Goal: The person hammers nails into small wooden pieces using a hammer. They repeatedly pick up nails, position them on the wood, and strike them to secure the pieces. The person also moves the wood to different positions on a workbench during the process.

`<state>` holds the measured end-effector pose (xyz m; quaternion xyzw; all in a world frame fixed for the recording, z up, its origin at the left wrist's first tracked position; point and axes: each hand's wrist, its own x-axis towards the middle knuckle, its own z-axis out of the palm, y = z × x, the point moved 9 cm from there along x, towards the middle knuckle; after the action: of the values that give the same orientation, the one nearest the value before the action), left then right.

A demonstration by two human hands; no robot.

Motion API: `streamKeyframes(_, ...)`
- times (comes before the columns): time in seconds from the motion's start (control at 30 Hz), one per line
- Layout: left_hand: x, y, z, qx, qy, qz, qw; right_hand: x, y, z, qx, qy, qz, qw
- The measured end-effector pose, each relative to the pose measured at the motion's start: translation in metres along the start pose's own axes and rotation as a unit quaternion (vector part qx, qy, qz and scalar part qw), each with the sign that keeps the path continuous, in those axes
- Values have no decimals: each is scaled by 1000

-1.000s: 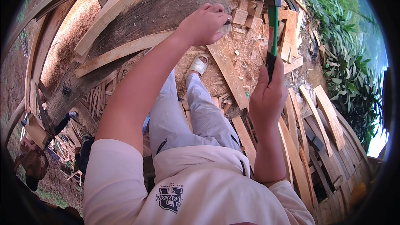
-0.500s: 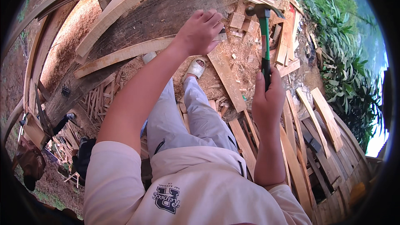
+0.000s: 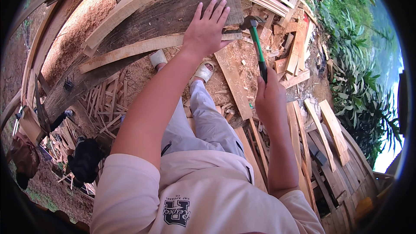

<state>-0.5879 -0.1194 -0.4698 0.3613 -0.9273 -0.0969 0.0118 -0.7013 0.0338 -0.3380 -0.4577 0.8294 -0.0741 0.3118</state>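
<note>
My right hand (image 3: 271, 97) is wrapped round the black grip of a claw hammer (image 3: 255, 39) with a green shaft. The hammer's dark head is close to the right end of a pale wood strip (image 3: 134, 52); whether they touch I cannot tell. Fingers stretched out, my left hand (image 3: 204, 32) lies flat over the strip's right part and the thick dark plank (image 3: 160, 17) beneath. Its thumb points toward the hammer. No nail can be made out under the hand or by the hammer head.
Another curved pale board (image 3: 125, 8) lies along the plank's far side. Sawdust and offcuts surround my sandalled feet (image 3: 203, 72). A flat board (image 3: 234, 84) lies right of them. Loose planks (image 3: 333, 134) are at the right. A person in black (image 3: 84, 160) is at the lower left.
The hammer has come left and down to the strip's end, tilting leftward. My left hand has gone from curled fingers to spread flat on the wood.
</note>
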Motion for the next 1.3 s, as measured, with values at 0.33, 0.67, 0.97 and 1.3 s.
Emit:
streamKeyframes(0.33,0,2,-3,8,-21,-8,1000,6,-10,-11,-56,-2,39,998)
streamKeyframes(0.67,2,0,1,20,-20,-10,1000,1,-19,-21,-17,22,58,998)
streamKeyframes(0.97,3,1,2,48,-32,-5,998,2,-21,-13,-26,-24,73,997)
streamKeyframes(1.3,-1,4,4,53,-30,-2,998,-8,-16,-19,-36,26,66,997)
